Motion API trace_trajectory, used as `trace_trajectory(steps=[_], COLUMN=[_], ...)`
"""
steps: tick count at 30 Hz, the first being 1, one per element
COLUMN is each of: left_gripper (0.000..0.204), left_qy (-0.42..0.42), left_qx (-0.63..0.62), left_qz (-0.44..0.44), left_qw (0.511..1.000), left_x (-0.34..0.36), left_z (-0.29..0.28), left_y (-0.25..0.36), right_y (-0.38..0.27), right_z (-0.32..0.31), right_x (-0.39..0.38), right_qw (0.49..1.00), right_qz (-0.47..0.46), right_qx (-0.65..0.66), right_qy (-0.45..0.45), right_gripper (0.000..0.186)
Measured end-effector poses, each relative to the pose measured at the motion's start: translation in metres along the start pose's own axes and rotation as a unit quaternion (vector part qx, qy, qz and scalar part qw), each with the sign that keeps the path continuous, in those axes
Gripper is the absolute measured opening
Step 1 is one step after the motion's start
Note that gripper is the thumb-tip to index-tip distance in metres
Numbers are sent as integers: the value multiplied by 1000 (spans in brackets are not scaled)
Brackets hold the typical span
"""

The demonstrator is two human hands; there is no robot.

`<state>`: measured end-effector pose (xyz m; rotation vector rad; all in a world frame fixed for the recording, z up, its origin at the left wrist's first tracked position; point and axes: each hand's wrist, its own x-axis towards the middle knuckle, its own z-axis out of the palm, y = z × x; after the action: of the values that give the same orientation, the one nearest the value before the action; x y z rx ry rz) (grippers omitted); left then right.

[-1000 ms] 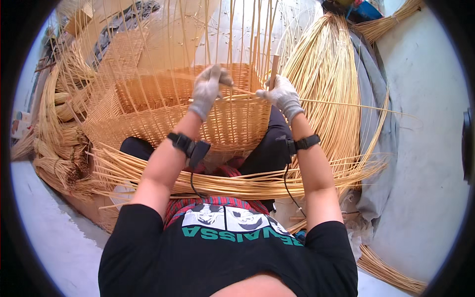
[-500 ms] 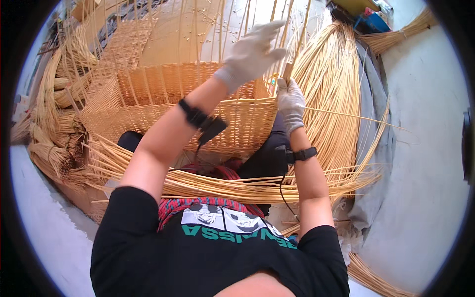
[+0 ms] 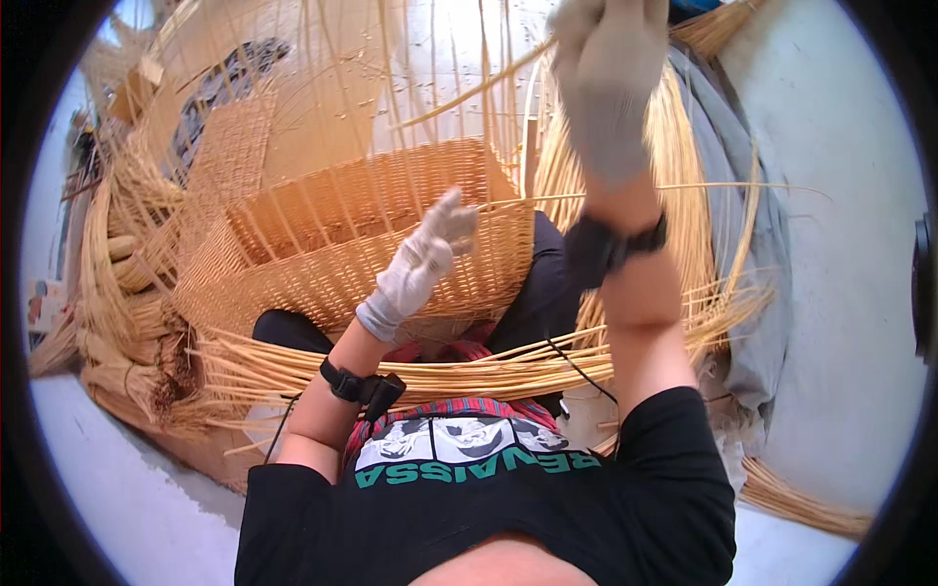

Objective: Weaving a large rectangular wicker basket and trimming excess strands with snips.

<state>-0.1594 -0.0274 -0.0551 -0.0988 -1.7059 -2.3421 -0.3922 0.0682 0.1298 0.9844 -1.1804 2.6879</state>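
Note:
My left gloved hand [image 3: 418,264] is over the front wall of a tan woven basket [image 3: 254,283], with index finger extended and the others loosely bent, apparently holding nothing. Upright stakes rise from the basket, which rests across my legs. A long thin cane [image 3: 723,185] runs sideways from the basket's right corner. My right gloved hand [image 3: 608,83] is raised at the top edge, blurred, its fingers partly out of frame. A loose pale strip [image 3: 459,95] slants up toward it; whether the hand holds it is unclear.
Loose cane rods [image 3: 440,376] lie across my lap. A large cane bundle [image 3: 684,137] lies right, beside grey fabric [image 3: 757,322]. More coiled bundles [image 3: 127,303] and a flat woven panel [image 3: 230,146] are left. A bare board [image 3: 322,98] bears scattered scraps.
My left hand rose, then came down to the basket's front wall. My right hand left the basket's corner and moved up to the top edge.

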Motion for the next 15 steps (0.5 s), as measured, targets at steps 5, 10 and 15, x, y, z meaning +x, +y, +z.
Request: trace_trajectory(steps=[5, 10, 15], left_gripper=[52, 39, 41], left_qy=[145, 181, 305], left_qx=[-356, -229, -22], left_qz=[-12, 48, 111], left_qw=[923, 955, 946], left_x=[42, -1, -42], left_z=[40, 35, 5], left_y=[41, 78, 138], right_y=[-32, -32, -28], right_z=[6, -8, 19], right_x=[-198, -259, -268], right_qw=[979, 900, 903], right_qz=[188, 402, 404], right_qx=[-73, 169, 26], right_qy=[-25, 5, -141], right_gripper=[29, 28, 24])
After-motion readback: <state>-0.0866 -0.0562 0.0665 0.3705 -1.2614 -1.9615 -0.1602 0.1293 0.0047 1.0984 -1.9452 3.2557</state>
